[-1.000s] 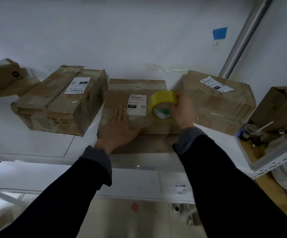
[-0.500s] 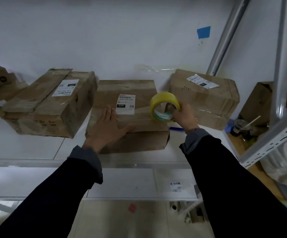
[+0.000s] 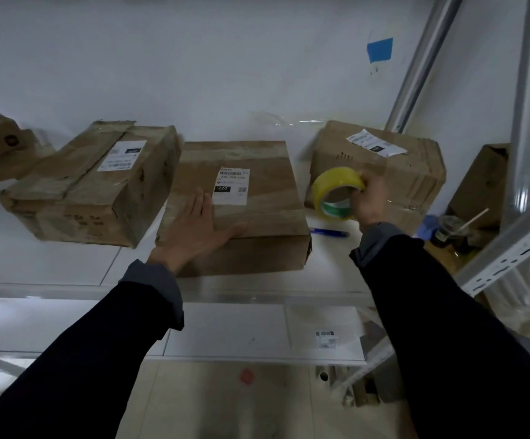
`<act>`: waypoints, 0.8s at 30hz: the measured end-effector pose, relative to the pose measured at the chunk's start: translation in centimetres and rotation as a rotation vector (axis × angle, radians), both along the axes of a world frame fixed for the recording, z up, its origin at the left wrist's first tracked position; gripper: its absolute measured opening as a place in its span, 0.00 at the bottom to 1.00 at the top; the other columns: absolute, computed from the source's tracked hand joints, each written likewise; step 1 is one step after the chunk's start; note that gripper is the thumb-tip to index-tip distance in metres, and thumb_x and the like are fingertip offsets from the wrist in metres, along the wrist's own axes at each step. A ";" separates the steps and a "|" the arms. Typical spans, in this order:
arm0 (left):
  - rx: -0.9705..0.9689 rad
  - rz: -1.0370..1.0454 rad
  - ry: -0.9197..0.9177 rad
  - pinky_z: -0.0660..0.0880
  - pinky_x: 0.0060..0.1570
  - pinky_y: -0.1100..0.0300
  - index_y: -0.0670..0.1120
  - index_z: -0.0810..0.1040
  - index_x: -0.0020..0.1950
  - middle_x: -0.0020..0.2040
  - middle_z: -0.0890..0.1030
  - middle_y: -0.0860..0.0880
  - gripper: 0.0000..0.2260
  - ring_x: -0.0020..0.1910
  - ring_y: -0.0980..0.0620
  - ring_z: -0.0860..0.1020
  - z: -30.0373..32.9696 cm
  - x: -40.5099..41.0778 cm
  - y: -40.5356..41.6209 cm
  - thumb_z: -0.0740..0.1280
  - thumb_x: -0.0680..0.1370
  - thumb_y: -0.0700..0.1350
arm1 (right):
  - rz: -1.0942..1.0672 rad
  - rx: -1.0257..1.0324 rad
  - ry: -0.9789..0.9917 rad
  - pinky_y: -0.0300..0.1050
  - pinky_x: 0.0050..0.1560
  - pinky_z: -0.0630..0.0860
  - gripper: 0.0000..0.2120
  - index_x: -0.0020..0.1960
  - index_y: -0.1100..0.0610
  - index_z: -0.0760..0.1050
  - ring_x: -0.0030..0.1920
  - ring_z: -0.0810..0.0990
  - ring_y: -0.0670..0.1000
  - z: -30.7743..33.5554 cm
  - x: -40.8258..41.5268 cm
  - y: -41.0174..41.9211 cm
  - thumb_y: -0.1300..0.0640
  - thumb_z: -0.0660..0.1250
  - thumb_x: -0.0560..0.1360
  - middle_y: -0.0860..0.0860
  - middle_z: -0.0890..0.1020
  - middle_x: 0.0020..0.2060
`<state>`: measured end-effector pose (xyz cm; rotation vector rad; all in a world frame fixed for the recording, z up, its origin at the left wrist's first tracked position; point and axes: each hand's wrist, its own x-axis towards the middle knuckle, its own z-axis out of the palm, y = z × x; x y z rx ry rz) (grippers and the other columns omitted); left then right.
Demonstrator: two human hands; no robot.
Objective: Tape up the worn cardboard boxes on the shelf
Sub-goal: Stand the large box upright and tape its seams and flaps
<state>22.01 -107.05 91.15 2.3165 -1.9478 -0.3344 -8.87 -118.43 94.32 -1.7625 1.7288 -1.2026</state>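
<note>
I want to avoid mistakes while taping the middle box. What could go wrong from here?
The roll of tape in the right hand hangs beyond the middle box, so the strip may twist or stick to itself. The left hand only presses flat, so the box may slide. The blue pen beside the box could be knocked.

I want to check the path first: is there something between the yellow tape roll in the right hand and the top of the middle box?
Nothing visible blocks it. The right hand grips the tape roll just right of the middle box. A blue pen lies lower on the shelf. The left hand presses only the top's near-left part.
</note>
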 end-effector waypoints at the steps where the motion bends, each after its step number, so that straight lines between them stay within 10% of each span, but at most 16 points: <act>1: 0.006 0.004 0.010 0.40 0.79 0.51 0.41 0.37 0.81 0.82 0.36 0.44 0.58 0.81 0.49 0.37 0.0 0.0 0.0 0.41 0.66 0.82 | -0.005 0.061 -0.063 0.45 0.45 0.67 0.11 0.48 0.64 0.77 0.46 0.74 0.54 -1.1 0.0 0.4 0.68 0.57 0.72 0.58 0.77 0.43; 5: -0.031 -0.061 0.077 0.44 0.79 0.53 0.40 0.48 0.82 0.83 0.45 0.43 0.45 0.82 0.47 0.43 0.8 0.1 0.3 0.36 0.77 0.72 | -0.032 0.280 -0.286 0.59 0.56 0.78 0.14 0.53 0.64 0.78 0.53 0.80 0.63 -5.9 0.0 0.7 0.71 0.57 0.73 0.61 0.81 0.48; 8: -0.195 0.057 0.211 0.54 0.77 0.51 0.44 0.63 0.79 0.81 0.58 0.45 0.26 0.80 0.43 0.57 1.1 2.1 0.4 0.49 0.86 0.57 | -0.160 0.375 -0.388 0.46 0.55 0.72 0.16 0.65 0.61 0.75 0.60 0.77 0.62 -6.8 0.7 1.0 0.65 0.61 0.78 0.60 0.79 0.59; 11: -0.224 0.279 0.321 0.60 0.75 0.49 0.47 0.60 0.81 0.80 0.61 0.45 0.32 0.78 0.43 0.60 1.2 4.9 0.9 0.65 0.81 0.57 | -0.198 0.405 -0.470 0.51 0.57 0.75 0.15 0.63 0.61 0.76 0.59 0.77 0.64 -7.8 1.1 0.8 0.58 0.67 0.78 0.62 0.80 0.59; 16: 0.113 0.568 1.147 0.79 0.50 0.52 0.46 0.78 0.67 0.59 0.84 0.43 0.25 0.55 0.46 0.82 1.3 6.2 2.2 0.69 0.77 0.60 | -0.216 0.500 -0.672 0.62 0.61 0.77 0.13 0.58 0.57 0.79 0.56 0.80 0.63 -9.9 1.9 0.6 0.55 0.70 0.75 0.60 0.82 0.55; 24: 0.053 0.465 1.273 0.81 0.41 0.58 0.49 0.82 0.57 0.49 0.87 0.49 0.16 0.43 0.54 0.86 -0.1 8.1 2.7 0.66 0.79 0.59 | -0.056 0.437 -1.048 0.49 0.47 0.81 0.18 0.64 0.62 0.74 0.48 0.83 0.55 -8.3 4.7 2.5 0.67 0.70 0.76 0.60 0.81 0.56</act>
